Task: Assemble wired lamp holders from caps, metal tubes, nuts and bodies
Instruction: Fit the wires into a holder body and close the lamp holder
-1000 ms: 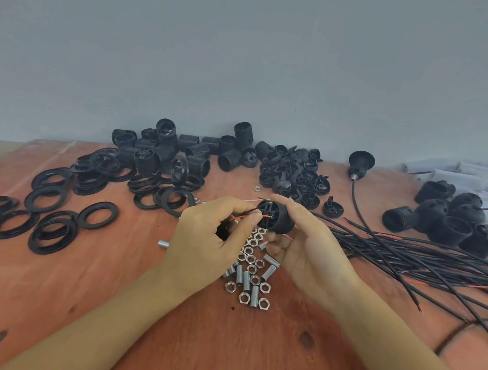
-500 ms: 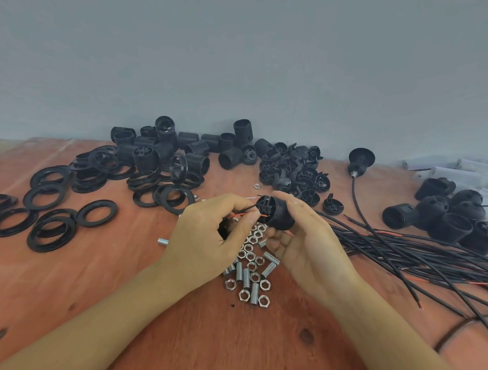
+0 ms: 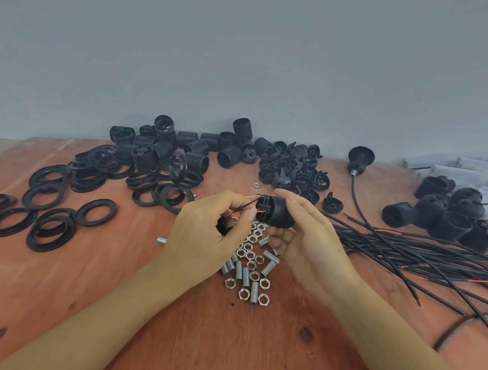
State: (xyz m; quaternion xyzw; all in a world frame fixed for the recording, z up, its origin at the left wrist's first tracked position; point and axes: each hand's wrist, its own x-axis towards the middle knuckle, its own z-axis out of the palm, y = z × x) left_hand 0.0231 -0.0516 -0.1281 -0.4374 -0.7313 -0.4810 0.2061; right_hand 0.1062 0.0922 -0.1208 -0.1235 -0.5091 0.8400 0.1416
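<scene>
**Wire ends pinched at a body held over the nuts**

A wooden table point(image 3: 121, 277) was shown against a grey wall point(image 3: 242, 59). A bundle of black cables point(image 3: 402, 247) was spread over its right side, and flat black rings point(image 3: 51, 221) were scattered over its left. Threaded bodies point(image 3: 169, 148) were heaped at the back, with caps point(image 3: 291, 167) piled just to their right. Near the table's middle, the right hand point(image 3: 310, 243) was curled round one body point(image 3: 276, 214), thumb on top and fingers beneath, so that the part was held clear of the table with its slotted end turned left. The left hand point(image 3: 207, 233) was closed, its thumb and forefinger pinching thin red and black wires point(image 3: 237, 213) at that end. A dark object point(image 3: 222, 228) in its palm could not be identified. Nuts and tubes point(image 3: 247, 271) were strewn on the table directly below both hands.
</scene>
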